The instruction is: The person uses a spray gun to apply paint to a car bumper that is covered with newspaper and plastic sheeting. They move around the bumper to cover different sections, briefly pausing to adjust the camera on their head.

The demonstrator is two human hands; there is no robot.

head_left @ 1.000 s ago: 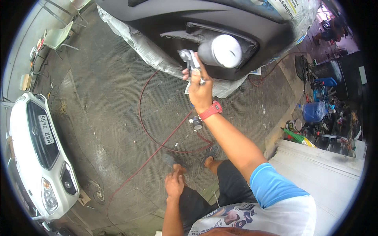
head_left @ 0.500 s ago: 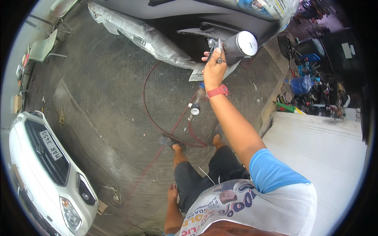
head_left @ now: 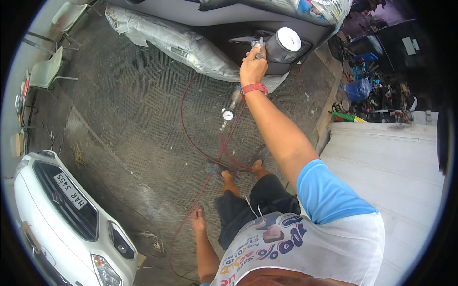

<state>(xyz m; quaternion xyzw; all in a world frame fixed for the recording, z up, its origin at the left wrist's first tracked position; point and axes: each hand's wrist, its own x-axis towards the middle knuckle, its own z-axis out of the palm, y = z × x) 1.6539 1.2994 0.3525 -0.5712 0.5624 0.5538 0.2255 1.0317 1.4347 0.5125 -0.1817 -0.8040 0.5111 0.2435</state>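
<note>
While raised | right hand (head_left: 253,69) fingers wrap spray gun (head_left: 279,46) grip

- I see through one head-worn fisheye view, looking steeply down from above my shoulders.
- It faces forward over the right hand (head_left: 253,66), stretched far ahead.
- Floor (head_left: 133,124) fills the left, edges bending toward the rim.

The right hand (head_left: 253,66) is stretched out ahead, its grip around a spray gun (head_left: 279,45) held up against the bumper (head_left: 214,16). A gauge (head_left: 227,114) hangs just below the wrist, and the hose (head_left: 200,148) loops across the floor (head_left: 124,119) toward the feet. The left hand (head_left: 199,221) hangs low beside the leg. A car (head_left: 62,224) stands to the left, with chairs (head_left: 50,69) beyond it.
</note>
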